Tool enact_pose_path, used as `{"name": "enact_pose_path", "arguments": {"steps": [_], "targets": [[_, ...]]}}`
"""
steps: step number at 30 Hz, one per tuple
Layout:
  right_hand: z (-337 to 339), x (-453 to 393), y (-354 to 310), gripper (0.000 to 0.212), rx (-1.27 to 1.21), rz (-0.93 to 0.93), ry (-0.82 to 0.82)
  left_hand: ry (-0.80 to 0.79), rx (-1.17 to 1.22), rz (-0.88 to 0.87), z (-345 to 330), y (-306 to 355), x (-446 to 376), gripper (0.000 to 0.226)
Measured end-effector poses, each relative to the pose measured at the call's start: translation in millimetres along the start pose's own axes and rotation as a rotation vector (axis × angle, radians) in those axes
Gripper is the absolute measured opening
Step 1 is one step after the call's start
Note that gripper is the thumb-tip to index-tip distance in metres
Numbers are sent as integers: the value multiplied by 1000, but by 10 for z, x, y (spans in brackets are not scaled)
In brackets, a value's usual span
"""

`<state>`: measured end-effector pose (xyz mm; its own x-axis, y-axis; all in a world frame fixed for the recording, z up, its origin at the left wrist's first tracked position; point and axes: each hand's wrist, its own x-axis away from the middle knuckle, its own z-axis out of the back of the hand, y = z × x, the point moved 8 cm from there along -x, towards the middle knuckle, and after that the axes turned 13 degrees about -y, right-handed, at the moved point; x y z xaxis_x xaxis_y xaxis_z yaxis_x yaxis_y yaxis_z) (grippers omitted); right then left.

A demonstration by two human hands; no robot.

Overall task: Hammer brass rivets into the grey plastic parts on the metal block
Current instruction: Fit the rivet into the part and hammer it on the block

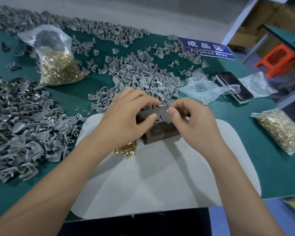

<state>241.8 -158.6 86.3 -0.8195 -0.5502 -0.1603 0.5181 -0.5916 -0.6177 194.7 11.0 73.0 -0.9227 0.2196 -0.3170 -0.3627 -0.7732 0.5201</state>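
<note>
A dark metal block [160,132] stands on a white pad [160,176] at the table's middle. My left hand [126,116] curls over the block's left end and holds a grey plastic part [157,120] against its top with the thumb. My right hand [192,121] pinches a small brass rivet [167,110] between thumb and forefinger just above that part. Loose brass rivets [126,149] lie in a small heap under my left wrist. No hammer shows.
Grey plastic parts lie in heaps behind the block [143,79] and at the left [24,125]. A bag of rivets [58,63] stands at the back left, another [281,130] at the right. A phone [235,86] and crumpled plastic [204,89] lie at the back right.
</note>
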Motion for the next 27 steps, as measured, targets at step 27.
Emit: {"name": "enact_pose_path", "arguments": {"steps": [27], "targets": [[-250, -191, -308, 12, 505, 149, -170, -12, 36, 88, -34, -89, -4, 7]]}}
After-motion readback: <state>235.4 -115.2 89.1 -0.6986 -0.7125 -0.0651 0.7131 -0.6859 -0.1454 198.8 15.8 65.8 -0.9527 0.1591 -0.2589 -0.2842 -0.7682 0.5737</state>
